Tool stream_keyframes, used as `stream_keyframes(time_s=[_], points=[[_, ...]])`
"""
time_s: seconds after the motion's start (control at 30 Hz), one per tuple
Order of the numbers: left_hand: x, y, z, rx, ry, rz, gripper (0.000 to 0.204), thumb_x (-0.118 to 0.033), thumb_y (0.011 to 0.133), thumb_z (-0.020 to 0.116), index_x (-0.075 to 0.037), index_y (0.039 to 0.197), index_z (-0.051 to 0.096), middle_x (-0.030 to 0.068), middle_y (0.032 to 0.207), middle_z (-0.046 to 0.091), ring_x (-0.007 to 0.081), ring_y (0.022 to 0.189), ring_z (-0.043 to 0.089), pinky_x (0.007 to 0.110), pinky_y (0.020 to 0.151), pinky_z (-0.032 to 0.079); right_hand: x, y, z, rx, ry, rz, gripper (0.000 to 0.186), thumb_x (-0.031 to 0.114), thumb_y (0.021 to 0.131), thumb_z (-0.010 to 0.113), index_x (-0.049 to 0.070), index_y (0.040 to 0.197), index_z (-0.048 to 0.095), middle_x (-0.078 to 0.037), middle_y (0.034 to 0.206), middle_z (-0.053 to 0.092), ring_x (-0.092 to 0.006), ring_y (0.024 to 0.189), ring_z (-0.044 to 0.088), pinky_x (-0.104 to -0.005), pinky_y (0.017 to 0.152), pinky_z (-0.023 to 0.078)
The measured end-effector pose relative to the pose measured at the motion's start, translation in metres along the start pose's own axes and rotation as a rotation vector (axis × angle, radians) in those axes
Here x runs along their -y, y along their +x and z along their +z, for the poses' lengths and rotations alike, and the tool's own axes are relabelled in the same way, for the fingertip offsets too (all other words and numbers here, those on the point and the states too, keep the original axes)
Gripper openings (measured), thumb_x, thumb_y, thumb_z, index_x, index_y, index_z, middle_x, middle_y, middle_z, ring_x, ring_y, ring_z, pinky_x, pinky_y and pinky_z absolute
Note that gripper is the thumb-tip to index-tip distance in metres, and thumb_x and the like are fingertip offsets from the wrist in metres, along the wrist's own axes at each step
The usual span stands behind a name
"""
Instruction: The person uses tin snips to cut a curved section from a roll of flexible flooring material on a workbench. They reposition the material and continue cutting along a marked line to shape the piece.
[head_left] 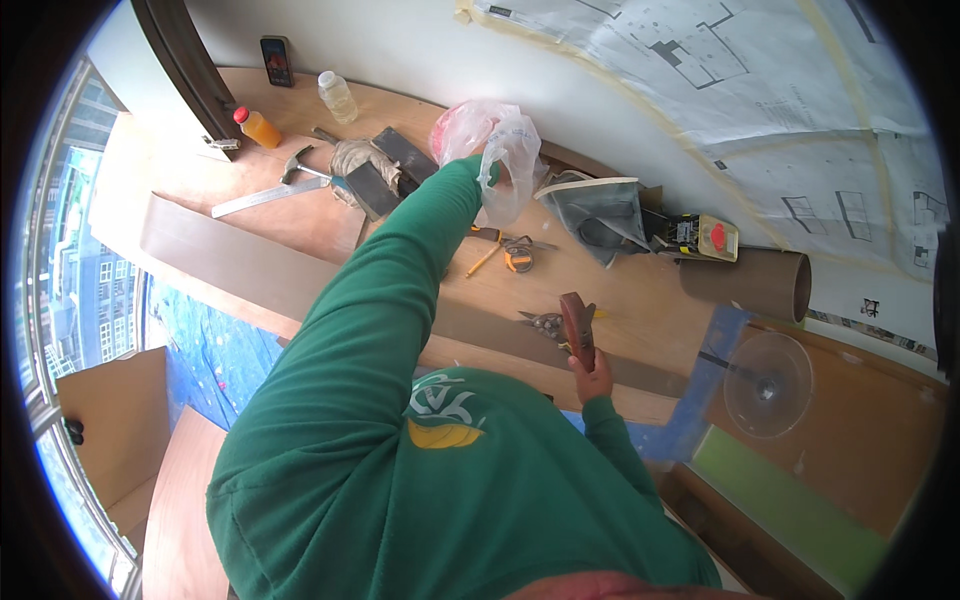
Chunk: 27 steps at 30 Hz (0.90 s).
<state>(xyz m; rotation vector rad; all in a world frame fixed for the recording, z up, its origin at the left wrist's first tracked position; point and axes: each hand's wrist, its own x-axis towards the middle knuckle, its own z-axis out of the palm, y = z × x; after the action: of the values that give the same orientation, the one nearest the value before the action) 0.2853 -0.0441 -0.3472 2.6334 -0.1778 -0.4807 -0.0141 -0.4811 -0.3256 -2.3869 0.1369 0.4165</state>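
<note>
My left arm reaches far across the wooden worktop (620, 330), and my left hand (502, 177) is at the mouth of a thin white plastic bag (512, 140). The bag covers its fingers, so I cannot see whether they grip anything. In my right hand (592, 378), held above the near edge, is a reddish-brown block-shaped tool (577, 328) whose exact kind does not show. Just behind it lie metal snips (546, 324). Between the hands rest a tape measure (518, 254), a yellow pencil (484, 259) and a knife with an orange-black handle (485, 233).
To the left are a hammer (297, 165), a metal ruler (262, 198), a work glove (357, 157), dark blocks (373, 190), an orange drink bottle (258, 129), a clear bottle (338, 98) and a phone (277, 62). A grey pouch (597, 212) and brown roll (745, 285) stand by the wall.
</note>
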Motion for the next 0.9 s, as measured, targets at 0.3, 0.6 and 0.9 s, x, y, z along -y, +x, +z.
stream_keyframes(time_s=[0.3, 0.6, 0.9], points=[[0.002, -0.013, -0.025, 0.066, 0.055, 0.137, 0.037, -0.024, 0.093, 0.069, -0.008, 0.127, 0.073, 0.0183, 0.123, 0.075, 0.0359, 0.113, 0.072, 0.045, 0.1, 0.056, 0.043, 0.012, 0.004, 0.056, 0.058, -0.047, 0.05, 0.034, 0.092, 0.08, 0.002, 0.128, 0.066, -0.019, 0.112, 0.069, -0.0368, 0.102, 0.067, -0.0447, 0.094, 0.053], [0.063, -0.187, -0.063, -0.636, -0.458, -0.155, 0.042, -0.019, 0.099, 0.071, -0.006, 0.138, 0.068, 0.0178, 0.111, 0.079, 0.0313, 0.103, 0.077, 0.04, 0.093, 0.058, 0.166, 0.102, 0.049, -0.059, 0.143, -0.435, 0.06, 0.027, 0.092, 0.083, 0.003, 0.14, 0.057, -0.018, 0.124, 0.065, -0.0368, 0.113, 0.063, -0.0447, 0.098, 0.051], [0.069, -0.421, 0.063, -0.726, -0.32, -0.504, 0.041, -0.02, 0.096, 0.077, -0.004, 0.132, 0.071, 0.0187, 0.125, 0.073, 0.0376, 0.122, 0.067, 0.046, 0.104, 0.052, 0.248, 0.32, 0.169, 0.091, -0.46, -0.303, 0.07, 0.044, 0.093, 0.076, 0.003, 0.147, 0.055, -0.027, 0.134, 0.065, -0.0461, 0.126, 0.062, -0.0534, 0.108, 0.051]])
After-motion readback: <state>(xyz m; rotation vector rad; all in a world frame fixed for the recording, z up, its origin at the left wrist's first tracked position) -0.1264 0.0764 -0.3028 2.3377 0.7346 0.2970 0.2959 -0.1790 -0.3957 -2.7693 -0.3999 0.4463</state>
